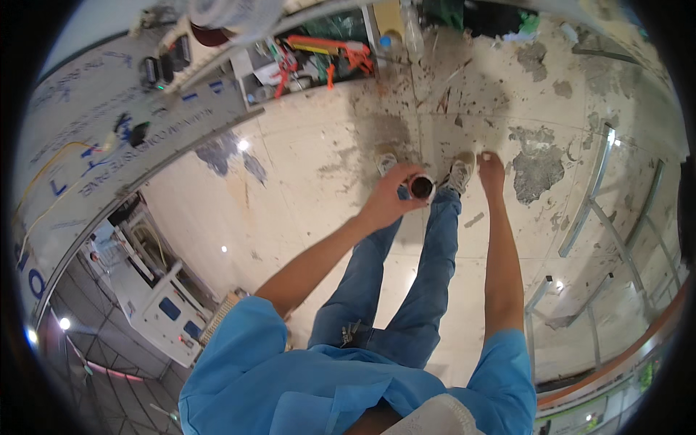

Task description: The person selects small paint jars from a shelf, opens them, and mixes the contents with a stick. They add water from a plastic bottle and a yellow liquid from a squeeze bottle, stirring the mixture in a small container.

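Note:
A small round cup (421, 186), dark inside, is held in front of my legs. My left hand (388, 197) wraps its fingers around the cup's side. Off to the right, above the floor and beside my shoe, hangs my right hand (491, 176). Its fingers are curled together, and a small pale spot shows at their tips; whether it is a held thing is too small to tell. The right hand is apart from the cup.
A panel-topped bench (159, 130) with printed film runs along the left. Under its far end, a shelf (312, 93) holds orange and red tools. Metal frames (589, 196) lie on the stained floor (304, 196) at right. A white machine (156, 308) stands at lower left.

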`<state>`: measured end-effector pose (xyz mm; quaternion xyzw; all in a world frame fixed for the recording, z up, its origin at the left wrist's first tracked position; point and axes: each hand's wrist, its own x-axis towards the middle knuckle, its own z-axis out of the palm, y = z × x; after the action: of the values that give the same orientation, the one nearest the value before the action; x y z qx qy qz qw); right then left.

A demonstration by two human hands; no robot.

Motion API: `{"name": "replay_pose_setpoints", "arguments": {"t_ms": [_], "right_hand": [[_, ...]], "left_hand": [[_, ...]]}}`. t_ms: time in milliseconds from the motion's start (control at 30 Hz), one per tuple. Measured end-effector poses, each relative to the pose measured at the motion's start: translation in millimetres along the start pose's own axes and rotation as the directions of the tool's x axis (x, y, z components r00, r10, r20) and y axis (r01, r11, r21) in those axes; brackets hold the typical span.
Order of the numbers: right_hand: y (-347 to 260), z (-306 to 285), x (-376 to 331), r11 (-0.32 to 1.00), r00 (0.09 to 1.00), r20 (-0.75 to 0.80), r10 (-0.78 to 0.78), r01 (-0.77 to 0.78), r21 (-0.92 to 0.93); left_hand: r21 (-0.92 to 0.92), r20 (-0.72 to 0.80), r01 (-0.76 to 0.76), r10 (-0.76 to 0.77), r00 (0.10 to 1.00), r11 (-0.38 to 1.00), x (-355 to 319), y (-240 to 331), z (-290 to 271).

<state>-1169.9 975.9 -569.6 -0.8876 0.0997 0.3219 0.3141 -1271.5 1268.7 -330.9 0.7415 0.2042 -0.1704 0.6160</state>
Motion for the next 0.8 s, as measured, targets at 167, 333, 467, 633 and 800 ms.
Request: {"name": "replay_pose_setpoints", "arguments": {"t_ms": [167, 333, 467, 633, 800], "right_hand": [[-73.7, 76.7, 117.2, 0.985, 0.975, 0.173, -0.139, 0.118, 0.123], [-158.6, 142.0, 190.2, 0.927, 0.93, 0.125, -0.345, 0.316, 0.204], [-217.3, 146.6, 247.5, 0.816, 0.829, -0.001, -0.559, 0.55, 0.175], [-271.4, 150.4, 313.5, 0.818, 0.82, -0.024, -0.572, 0.573, 0.048], [-280.9, 188.8, 404.5, 0.818, 0.809, 0.161, -0.565, 0.522, 0.241]], "left_hand": [[0.078, -0.048, 0.032, -0.029, 0.998, 0.996, 51.0, -84.8, -3.5], [0.047, -0.063, -0.016, 0.019, 0.998, 0.999, 88.9, -165.4, -16.5], [0.137, 0.0, -0.002, 0.002, 1.0, 0.991, 127.0, -222.8, -28.6], [0.136, 0.001, -0.101, 0.101, 0.995, 0.986, 173.0, -282.8, -36.5], [0.176, 0.02, -0.182, 0.181, 0.983, 0.968, 206.6, -328.5, -33.4]]}}
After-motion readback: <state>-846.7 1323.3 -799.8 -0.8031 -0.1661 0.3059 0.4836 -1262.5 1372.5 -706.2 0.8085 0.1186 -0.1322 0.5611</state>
